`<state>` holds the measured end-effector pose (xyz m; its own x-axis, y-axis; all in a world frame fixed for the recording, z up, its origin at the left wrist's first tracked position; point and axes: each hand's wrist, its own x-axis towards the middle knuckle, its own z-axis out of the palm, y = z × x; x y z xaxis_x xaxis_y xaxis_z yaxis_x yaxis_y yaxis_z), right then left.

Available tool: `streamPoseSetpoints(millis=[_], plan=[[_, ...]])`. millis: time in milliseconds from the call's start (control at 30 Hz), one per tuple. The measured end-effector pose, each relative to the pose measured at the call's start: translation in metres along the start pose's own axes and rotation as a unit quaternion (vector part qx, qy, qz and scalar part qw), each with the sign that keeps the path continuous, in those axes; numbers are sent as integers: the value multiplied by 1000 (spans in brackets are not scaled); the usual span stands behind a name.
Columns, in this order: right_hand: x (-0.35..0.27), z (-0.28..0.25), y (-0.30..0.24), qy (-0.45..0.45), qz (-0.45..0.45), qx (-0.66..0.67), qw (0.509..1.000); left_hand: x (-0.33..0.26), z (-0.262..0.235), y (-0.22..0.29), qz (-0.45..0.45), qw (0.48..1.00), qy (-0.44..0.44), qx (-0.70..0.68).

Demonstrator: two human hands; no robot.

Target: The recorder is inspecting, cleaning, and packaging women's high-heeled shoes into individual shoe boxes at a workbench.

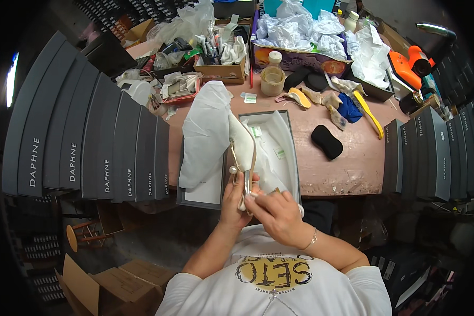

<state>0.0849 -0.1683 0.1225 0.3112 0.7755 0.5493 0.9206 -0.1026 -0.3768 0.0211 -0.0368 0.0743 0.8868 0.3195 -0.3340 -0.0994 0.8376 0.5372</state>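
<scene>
"Shoe (243,139), pale cream with a tan edge and a round pearl-like bead: where is it?"

"Held over the near part of an open grey box (297,174), one end toward the person's chest. The left hand (235,200) grasps it from the left, thumb laid along it. The right hand (280,215) comes in from the other side, fingers bent, tips at the shoe's near end; I cannot tell whether they pinch anything."

"What is around it?"

"White wrapping (205,129) spreads over the box's left part and past its far edge. Thin white paper (283,134) lies in the right part."

"And farther out?"

"On the pinkish table (347,174), to the right of the box, lies a black pad (327,142) with a narrowed waist. Grey boxes stand in rows at the left (97,137) and right (432,150). Beyond the pad, a blue cloth (349,108) lies just beside a long yellow tool (370,117). A jar (273,81) with a white cap stands past the open box. Behind it, a purple carton (279,56) holds crumpled white paper (287,31)."
</scene>
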Motion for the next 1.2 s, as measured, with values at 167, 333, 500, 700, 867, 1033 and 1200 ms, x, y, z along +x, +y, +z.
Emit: streamPoseSetpoints(millis=[167,333,500,700,867,1033,1200], plan=[[-3,6,-6,14,-4,39,999,-1,0,1,-10,999,-9,41],[11,6,6,-2,17,-9,1000,0,1,1,-41,999,17,7],[3,9,-9,9,-19,10,1000,5,-17,4,-30,999,-28,-31],[-29,9,-8,-76,-11,221,972,12,-8,24,-2,984,-98,-151],[-27,-10,-4,-64,224,411,881,11,-16,23,11,970,-147,-192],[-16,-9,-2,47,134,282,949,9,-17,18,2,976,-113,-186],[9,11,-12,28,14,95,995,5,-18,15,-38,978,-131,-157]])
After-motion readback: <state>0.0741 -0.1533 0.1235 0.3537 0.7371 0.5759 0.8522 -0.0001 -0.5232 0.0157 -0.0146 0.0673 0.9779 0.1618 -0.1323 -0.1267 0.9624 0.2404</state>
